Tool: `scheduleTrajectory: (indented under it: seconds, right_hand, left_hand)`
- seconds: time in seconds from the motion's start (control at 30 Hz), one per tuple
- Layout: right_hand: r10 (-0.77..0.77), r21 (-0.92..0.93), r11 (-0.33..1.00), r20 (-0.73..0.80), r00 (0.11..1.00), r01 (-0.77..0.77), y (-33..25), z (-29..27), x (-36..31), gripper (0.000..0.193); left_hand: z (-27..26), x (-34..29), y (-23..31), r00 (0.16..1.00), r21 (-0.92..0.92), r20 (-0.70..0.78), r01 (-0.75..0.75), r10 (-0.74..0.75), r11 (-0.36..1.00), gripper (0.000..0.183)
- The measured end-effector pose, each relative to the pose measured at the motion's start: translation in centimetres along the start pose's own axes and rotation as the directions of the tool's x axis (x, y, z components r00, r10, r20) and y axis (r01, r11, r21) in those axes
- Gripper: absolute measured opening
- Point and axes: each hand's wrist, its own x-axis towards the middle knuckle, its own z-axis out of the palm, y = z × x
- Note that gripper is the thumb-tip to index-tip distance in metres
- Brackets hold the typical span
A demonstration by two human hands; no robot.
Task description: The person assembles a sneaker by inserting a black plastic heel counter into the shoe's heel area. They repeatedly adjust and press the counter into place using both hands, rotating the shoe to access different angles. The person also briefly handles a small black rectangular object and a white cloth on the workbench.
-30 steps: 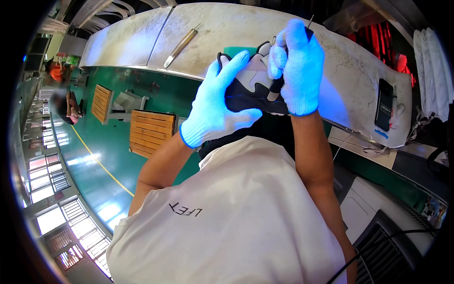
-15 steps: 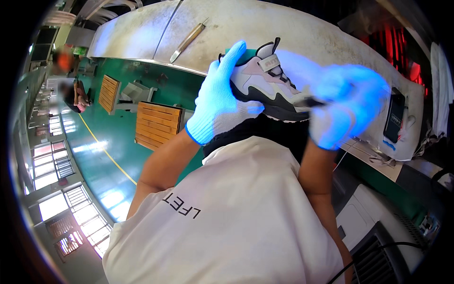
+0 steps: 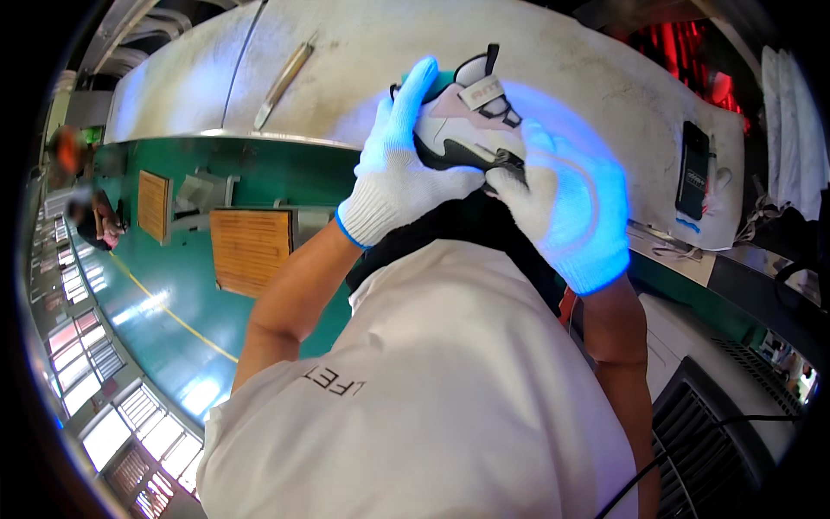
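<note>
A white, pale pink and black sneaker point(image 3: 458, 137) is held up between my two gloved hands at the near edge of the bench. My left hand point(image 3: 402, 169) is closed around its heel end, with the thumb along the lower side and a finger reaching up by the collar. Around the toe end wraps my right hand point(image 3: 572, 203), its thumb pressed near the sole and its fingers over the far side. The right hand hides the toe. Bluish light falls on both white knit gloves and on the bench behind the shoe.
The pale, stained bench point(image 3: 346, 52) runs across the top. On it lie a wooden-handled tool point(image 3: 284, 86) at left and a black phone point(image 3: 693, 173) at right. Wooden-topped stands point(image 3: 251, 249) are on the green floor to the left. A grey machine point(image 3: 705, 432) stands at lower right.
My right hand, blurred by motion and further right before, has come in and closed on the toe end. The left hand keeps its hold on the heel. The view has shifted slightly.
</note>
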Motion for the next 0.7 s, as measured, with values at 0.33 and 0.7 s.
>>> scheduleTrajectory:
  seconds: [0.33,0.7]
  right_hand:
    - [-0.124,0.396,0.918,0.34,0.932,-0.022,5.4,-2.5,6.5,0.06]
    - [0.745,0.971,0.101,0.071,0.663,-0.217,13.4,4.6,-3.9,0.027]
  left_hand:
    - [-1.3,8.2,0.7,0.909,0.274,0.369,0.095,-0.196,0.957,0.102]
    - [1.8,10.5,6.8,0.759,0.104,0.471,-0.554,0.45,0.826,0.07]
